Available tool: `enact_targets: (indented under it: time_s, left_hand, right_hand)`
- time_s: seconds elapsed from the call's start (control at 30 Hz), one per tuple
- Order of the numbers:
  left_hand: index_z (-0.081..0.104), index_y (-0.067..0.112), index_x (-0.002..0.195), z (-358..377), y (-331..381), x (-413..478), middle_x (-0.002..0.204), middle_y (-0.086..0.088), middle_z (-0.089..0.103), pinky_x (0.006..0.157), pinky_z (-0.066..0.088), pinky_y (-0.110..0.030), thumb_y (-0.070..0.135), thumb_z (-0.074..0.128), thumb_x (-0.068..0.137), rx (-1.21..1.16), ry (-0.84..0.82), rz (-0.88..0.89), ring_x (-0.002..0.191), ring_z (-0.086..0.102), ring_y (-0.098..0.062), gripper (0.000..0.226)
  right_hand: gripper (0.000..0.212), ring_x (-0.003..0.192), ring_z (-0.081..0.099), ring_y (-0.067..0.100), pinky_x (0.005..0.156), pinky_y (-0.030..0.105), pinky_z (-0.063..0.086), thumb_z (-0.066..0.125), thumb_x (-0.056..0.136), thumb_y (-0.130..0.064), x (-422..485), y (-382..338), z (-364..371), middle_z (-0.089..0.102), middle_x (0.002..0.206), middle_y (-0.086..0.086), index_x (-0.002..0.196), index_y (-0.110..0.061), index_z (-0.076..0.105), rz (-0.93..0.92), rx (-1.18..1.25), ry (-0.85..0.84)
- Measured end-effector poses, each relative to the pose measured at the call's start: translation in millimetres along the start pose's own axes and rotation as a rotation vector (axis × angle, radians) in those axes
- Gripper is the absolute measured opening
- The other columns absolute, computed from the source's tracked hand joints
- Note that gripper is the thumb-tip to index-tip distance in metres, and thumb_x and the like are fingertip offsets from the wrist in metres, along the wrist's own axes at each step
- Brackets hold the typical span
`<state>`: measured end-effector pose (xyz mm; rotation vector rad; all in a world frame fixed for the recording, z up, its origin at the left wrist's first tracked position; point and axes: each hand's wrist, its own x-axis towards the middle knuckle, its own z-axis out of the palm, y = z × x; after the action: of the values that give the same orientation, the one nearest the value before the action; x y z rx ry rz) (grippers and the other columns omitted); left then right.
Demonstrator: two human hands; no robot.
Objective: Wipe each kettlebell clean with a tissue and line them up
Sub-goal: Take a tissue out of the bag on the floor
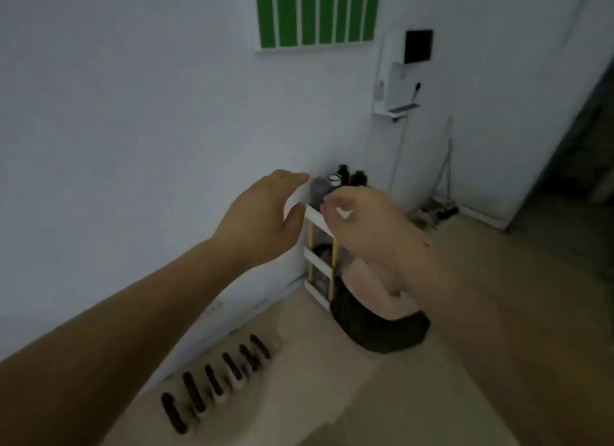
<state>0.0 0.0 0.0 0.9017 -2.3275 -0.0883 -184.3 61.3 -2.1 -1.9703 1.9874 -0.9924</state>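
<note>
Left hand: the left hand (pixel 262 213) is raised with straight, relaxed fingers and holds nothing; it is just beside the top of the shelf rack (pixel 319 218).
Right hand: the right hand (pixel 372 219) has curled fingers with a white scrap between them; blur hides whether it is gripped.
Kettlebells: the kettlebells (pixel 212 380) stand in a row on the floor along the wall, below the left forearm.
Corner: bottles (pixel 344 173) sit on top of the rack, and a dark bin (pixel 382 332) stands beside it.
</note>
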Motion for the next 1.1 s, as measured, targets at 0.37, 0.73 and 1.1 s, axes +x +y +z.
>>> enact_targets:
  time_s: [0.37, 0.73, 1.1]
  left_hand:
    - [0.067, 0.008, 0.126, 183.1, 170.3, -162.0, 0.121, -0.008, 0.069, 0.097, 0.047, -0.031, 0.019, 0.059, 0.094, -0.403, -0.520, 0.297, 0.110, 0.066, -0.026, 0.035]
    - [0.068, 0.020, 0.116, 202.6, 498.0, -387.2, 0.109, 0.009, 0.068, 0.084, 0.046, -0.023, 0.021, 0.056, 0.094, -0.640, -0.984, 0.750, 0.102, 0.063, -0.012, 0.026]
    - [0.059, 0.023, 0.133, 177.4, 774.9, -624.7, 0.129, 0.014, 0.060, 0.099, 0.044, -0.021, 0.028, 0.054, 0.099, -0.667, -1.353, 1.040, 0.118, 0.057, -0.005, 0.035]
  right_hand:
    - [0.022, 0.097, 0.068, 0.020, 0.080, 0.027, 0.050, 0.060, 0.098, -0.033, -335.5, 87.0, 8.9, 0.076, 0.100, -0.002, 0.110, -0.024, 0.076, 0.810, -0.089, 0.140]
    - [0.027, 0.083, 0.067, 0.018, 0.080, 0.035, 0.058, 0.052, 0.095, -0.044, -743.1, 42.0, -65.9, 0.066, 0.073, -0.010, 0.113, -0.035, 0.069, 1.477, -0.065, 0.512]
    - [0.025, 0.080, 0.067, 0.014, 0.075, 0.029, 0.055, 0.054, 0.096, -0.042, -1092.2, -16.5, -132.8, 0.070, 0.081, -0.013, 0.108, -0.030, 0.072, 1.894, 0.006, 0.942]
